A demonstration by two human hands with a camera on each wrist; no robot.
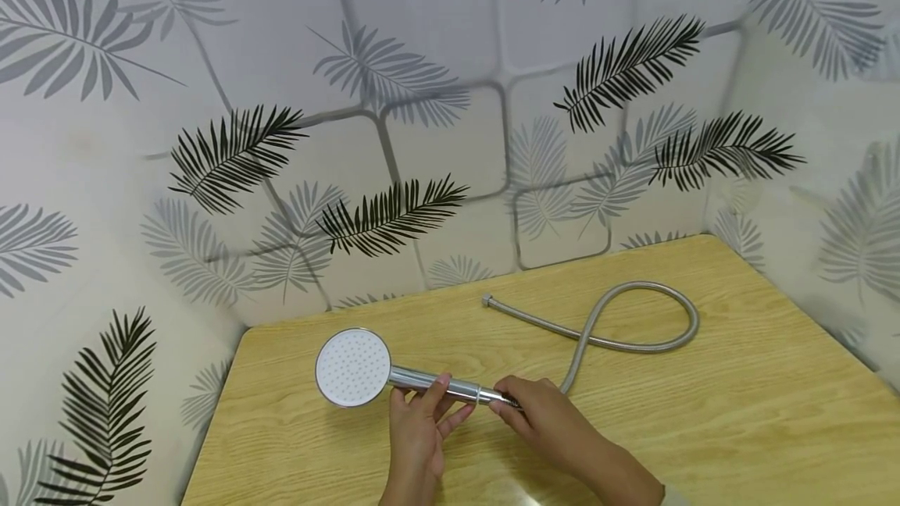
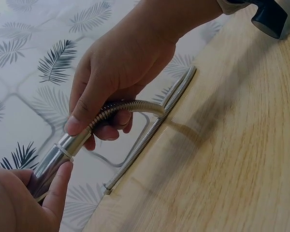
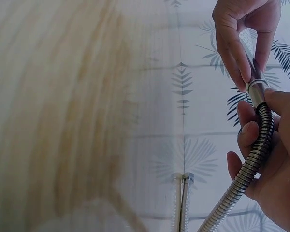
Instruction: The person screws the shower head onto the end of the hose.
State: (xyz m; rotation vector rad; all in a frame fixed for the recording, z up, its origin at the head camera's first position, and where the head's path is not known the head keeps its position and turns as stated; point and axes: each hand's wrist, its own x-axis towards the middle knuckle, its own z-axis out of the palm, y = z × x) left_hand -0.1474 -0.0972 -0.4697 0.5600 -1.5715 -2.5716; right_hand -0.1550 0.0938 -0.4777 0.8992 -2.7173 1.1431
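Note:
A shower head [image 1: 353,368] with a round white nozzle face and a chrome handle is held above the wooden table. My left hand [image 1: 416,436] grips the handle between thumb and fingers. At the handle's end, my right hand [image 1: 551,420] pinches the hose's metal end fitting [image 3: 256,94], which meets the handle. From there the flexible metal shower hose [image 1: 643,348] runs back onto the table and crosses itself in one loop. The hose's free end, with a hex nut [image 1: 487,301], lies near the table's back edge. Whether the threads are engaged is hidden.
The light wooden table [image 1: 703,428] meets a wall [image 1: 436,30] with a leaf pattern along its back edge. More patterned surface stands to the left and right. The hose loop takes up the back right part of the table.

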